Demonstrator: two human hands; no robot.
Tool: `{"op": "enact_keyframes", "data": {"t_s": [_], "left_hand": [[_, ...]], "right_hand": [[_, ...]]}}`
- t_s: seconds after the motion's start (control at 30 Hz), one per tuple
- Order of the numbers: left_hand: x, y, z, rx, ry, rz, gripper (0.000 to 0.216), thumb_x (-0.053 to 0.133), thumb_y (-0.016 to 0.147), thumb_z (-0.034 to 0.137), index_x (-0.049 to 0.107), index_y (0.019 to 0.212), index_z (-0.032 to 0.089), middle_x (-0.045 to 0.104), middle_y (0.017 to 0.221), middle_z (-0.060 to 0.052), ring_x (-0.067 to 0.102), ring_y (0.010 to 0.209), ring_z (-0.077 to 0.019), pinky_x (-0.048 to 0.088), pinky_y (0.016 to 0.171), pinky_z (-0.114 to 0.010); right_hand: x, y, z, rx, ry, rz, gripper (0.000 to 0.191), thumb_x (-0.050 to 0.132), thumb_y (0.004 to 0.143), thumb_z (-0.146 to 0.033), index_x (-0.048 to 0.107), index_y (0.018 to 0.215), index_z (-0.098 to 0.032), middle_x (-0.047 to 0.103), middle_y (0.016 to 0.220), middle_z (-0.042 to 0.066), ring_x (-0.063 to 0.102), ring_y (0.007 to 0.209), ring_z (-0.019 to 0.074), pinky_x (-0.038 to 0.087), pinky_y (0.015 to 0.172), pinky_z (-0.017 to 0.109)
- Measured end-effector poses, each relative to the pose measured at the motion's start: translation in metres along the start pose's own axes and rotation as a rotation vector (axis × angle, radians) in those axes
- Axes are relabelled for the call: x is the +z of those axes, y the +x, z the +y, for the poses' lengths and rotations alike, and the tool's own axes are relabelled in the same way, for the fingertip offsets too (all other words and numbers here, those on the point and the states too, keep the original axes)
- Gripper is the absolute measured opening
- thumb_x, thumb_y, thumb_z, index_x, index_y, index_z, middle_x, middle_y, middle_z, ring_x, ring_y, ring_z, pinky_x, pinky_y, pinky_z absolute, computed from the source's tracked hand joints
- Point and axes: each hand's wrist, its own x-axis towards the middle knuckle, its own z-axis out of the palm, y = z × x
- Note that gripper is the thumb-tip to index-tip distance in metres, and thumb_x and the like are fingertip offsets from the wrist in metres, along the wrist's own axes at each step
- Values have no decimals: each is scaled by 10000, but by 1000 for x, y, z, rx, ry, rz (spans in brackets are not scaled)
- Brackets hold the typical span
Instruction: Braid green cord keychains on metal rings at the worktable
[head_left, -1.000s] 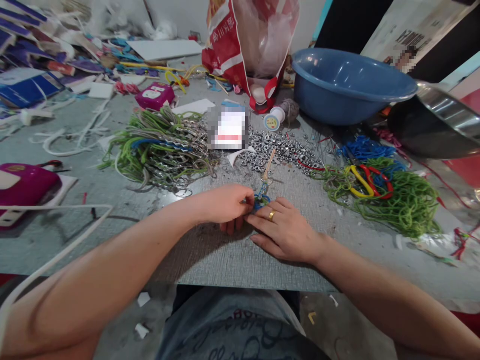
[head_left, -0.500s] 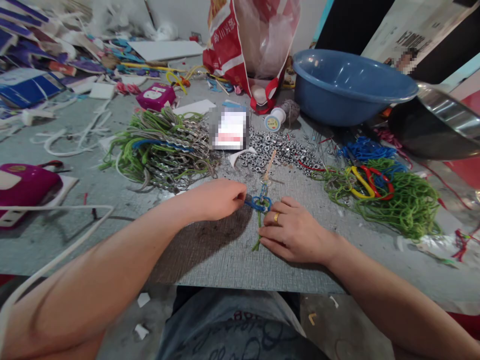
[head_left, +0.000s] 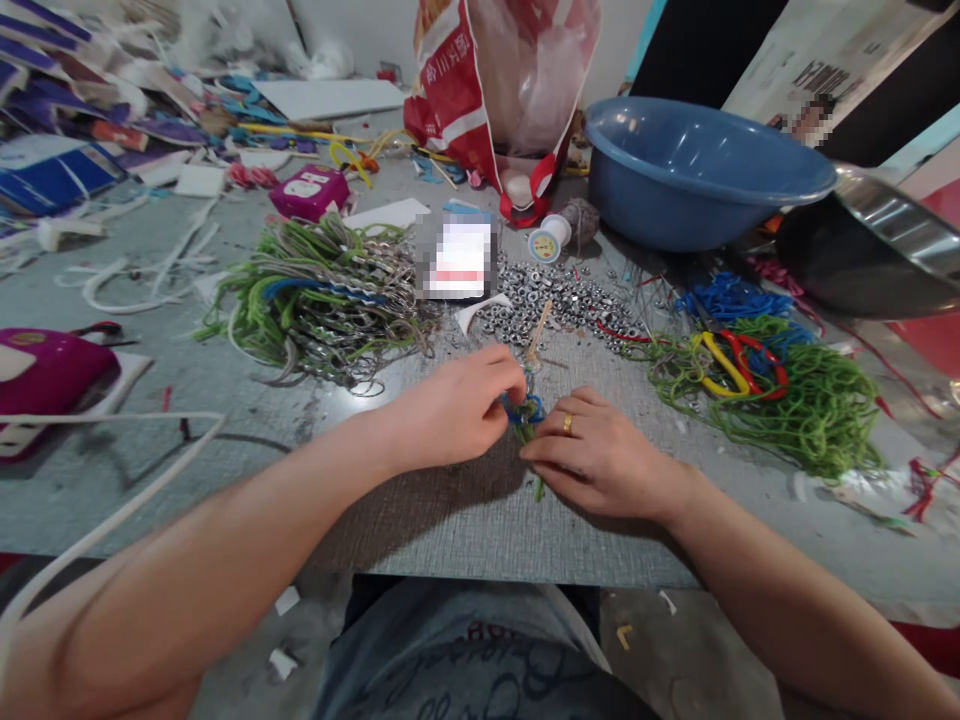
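Observation:
My left hand (head_left: 457, 405) and my right hand (head_left: 600, 455) meet over the grey table (head_left: 450, 510), both pinched on a small knot of blue and green cord (head_left: 525, 412). A short green cord end (head_left: 538, 488) hangs out below my right fingers, which wear a gold ring. Just beyond the hands lies a heap of small metal nuts (head_left: 559, 300) with a wooden stick (head_left: 537, 330) on it. A bundle of cords strung with nuts (head_left: 322, 300) lies to the left. Loose green cord (head_left: 810, 400) with yellow and red loops lies to the right.
A blue basin (head_left: 697, 170) and a steel bowl (head_left: 877, 250) stand at the back right. A red plastic bag (head_left: 502, 90) is behind the nuts, with a thread spool (head_left: 546, 240) beside it. Purple boxes (head_left: 45, 370) and white strips clutter the left.
My left hand moved right and closed onto the knot again after pulling away half a second ago. My right hand shifted slightly forward, and the green cord end slid rightward under it.

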Motion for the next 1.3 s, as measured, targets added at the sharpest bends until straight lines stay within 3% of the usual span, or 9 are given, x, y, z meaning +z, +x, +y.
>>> {"op": "enact_keyframes", "data": {"t_s": [0.17, 0.37, 0.53, 0.73, 0.83, 1.03, 1.3], "left_hand": [[14, 2, -2, 54, -56, -96, 138, 469, 738, 106, 549, 837, 158, 516, 898, -39, 521, 799, -143, 416, 728, -268], [21, 4, -3, 2, -32, -97, 139, 510, 801, 249, 542, 897, 155, 538, 914, -55, 535, 843, -175, 430, 740, -296], [25, 3, -1, -28, 43, -90, 139, 509, 807, 252, 542, 907, 161, 538, 917, -55, 545, 827, -179, 433, 718, -297], [24, 3, -1, -20, 39, -119, 134, 497, 788, 212, 561, 891, 154, 537, 907, -55, 547, 821, -181, 434, 722, -299], [19, 4, 0, -19, 16, -162, 178, 492, 741, 153, 571, 900, 153, 543, 917, -58, 546, 832, -184, 437, 738, -303], [15, 5, 2, -33, 20, -197, 185, 485, 732, 176, 596, 877, 150, 547, 886, -62, 559, 811, -183, 449, 739, -302], [22, 8, -3, -85, 38, -154, 145, 528, 810, 249, 626, 824, 142, 567, 811, -53, 567, 777, -185, 441, 710, -300]], "right_hand": [[-6, -1, 4, 69, 38, -84, 198, 461, 871, -199, 657, 872, -174, 652, 776, 46, 542, 752, 170, 358, 718, 328], [-10, -3, 7, 126, 96, -273, 207, 476, 889, -209, 653, 995, -192, 665, 908, 59, 568, 840, 181, 385, 738, 325], [-6, 0, 9, 126, 79, -326, 127, 547, 856, -228, 665, 887, -192, 649, 849, 42, 562, 790, 171, 387, 718, 312], [-6, 2, 5, 179, 31, -366, 176, 473, 884, -209, 606, 781, -158, 606, 746, 38, 520, 704, 161, 376, 675, 308], [-7, 1, 6, 262, 117, -310, 151, 447, 887, -202, 557, 788, -171, 578, 732, 27, 498, 675, 153, 373, 630, 291], [4, 0, 10, 449, 396, 79, 127, 388, 897, -202, 474, 803, -204, 588, 822, 31, 545, 754, 144, 431, 680, 280], [26, 4, 8, 527, 363, 229, 115, 434, 883, -239, 538, 858, -197, 646, 750, 10, 577, 645, 125, 409, 590, 236]]}}
